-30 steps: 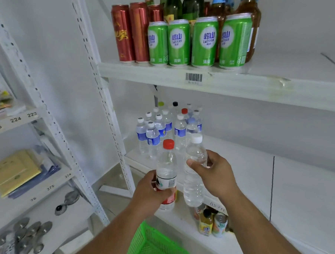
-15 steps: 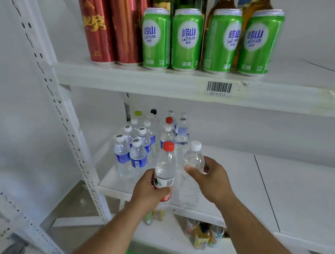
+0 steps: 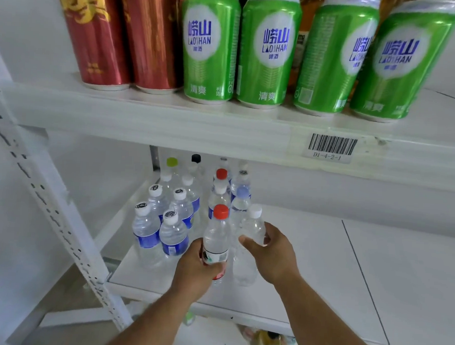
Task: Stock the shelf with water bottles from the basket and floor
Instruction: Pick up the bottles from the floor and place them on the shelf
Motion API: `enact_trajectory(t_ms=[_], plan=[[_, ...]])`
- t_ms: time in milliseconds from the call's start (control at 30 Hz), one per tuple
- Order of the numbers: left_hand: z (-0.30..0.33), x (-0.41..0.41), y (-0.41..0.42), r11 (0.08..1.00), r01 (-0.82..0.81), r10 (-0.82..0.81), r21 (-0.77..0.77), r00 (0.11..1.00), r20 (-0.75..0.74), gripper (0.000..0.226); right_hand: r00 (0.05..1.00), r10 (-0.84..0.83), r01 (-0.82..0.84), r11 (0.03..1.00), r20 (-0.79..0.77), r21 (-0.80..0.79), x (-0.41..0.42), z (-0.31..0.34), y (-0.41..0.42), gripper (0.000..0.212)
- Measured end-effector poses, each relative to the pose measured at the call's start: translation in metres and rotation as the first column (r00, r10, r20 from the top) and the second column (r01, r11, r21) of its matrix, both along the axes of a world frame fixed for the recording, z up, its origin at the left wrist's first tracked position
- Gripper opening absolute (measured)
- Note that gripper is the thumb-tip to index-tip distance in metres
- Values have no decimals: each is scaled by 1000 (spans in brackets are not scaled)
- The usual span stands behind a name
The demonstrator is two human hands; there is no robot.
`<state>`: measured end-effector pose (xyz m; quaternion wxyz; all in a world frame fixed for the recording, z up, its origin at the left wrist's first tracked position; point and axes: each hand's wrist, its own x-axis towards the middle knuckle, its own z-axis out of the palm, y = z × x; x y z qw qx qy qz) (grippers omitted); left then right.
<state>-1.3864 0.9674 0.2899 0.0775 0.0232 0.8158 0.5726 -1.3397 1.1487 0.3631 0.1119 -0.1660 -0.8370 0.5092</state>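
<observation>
The fingers (image 3: 189,252) of the left hand (image 3: 194,271) curl round a clear plastic water bottle with a red cap (image 3: 217,238), gripping it by its white and red label. The fingers (image 3: 246,239) of the right hand (image 3: 272,252) wrap round a clear plastic water bottle with a white cap (image 3: 250,235), with the thumb across its front. Both bottles stand upright, side by side and nearly touching, over the front part of the white middle shelf (image 3: 321,271). It is hard to tell if their bottoms rest on the shelf.

Just behind and to the left of the red-cap bottle stands a bunch of clear water bottles with blue labels and white caps (image 3: 161,229). Further back from it are more bottles, one with a red cap (image 3: 221,174), one with a green cap (image 3: 172,162) and one with a black cap (image 3: 196,158).

High above the red-cap bottle, the white upper shelf (image 3: 171,121) carries four green drink cans (image 3: 268,47) in a row and two tall red cans (image 3: 117,32) to their left. A barcode sticker (image 3: 331,147) sits on that shelf's front edge. Below the red-cap bottle, small drink bottles (image 3: 266,342) show on a lower shelf. A white metal post with holes (image 3: 57,228) slants down well to its left.
</observation>
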Motion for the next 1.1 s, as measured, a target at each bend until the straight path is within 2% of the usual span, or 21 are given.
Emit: enact_trajectory(t_ms=[200,433,633,733,1100], plan=[[-12,-27,10,999,-35,35,-21,999,10,61,1000,18,-18,1000,25,-10,-25,-13,-5,26],[-16,-35,19,998,-65,65,-12,998,0,57,999,29,-28,999,22,-43,-35,-20,-9,26],[-18,-42,27,999,-42,43,23,999,-22,59,1000,29,-29,993,0,-111,-41,-26,-7,39],[-20,-44,29,999,-16,17,36,1000,-25,67,999,39,-38,988,0,-152,-44,-33,-3,45],[-18,-47,28,1000,26,-27,-11,999,-47,73,996,87,-89,990,-18,-110,-45,-46,1,61]])
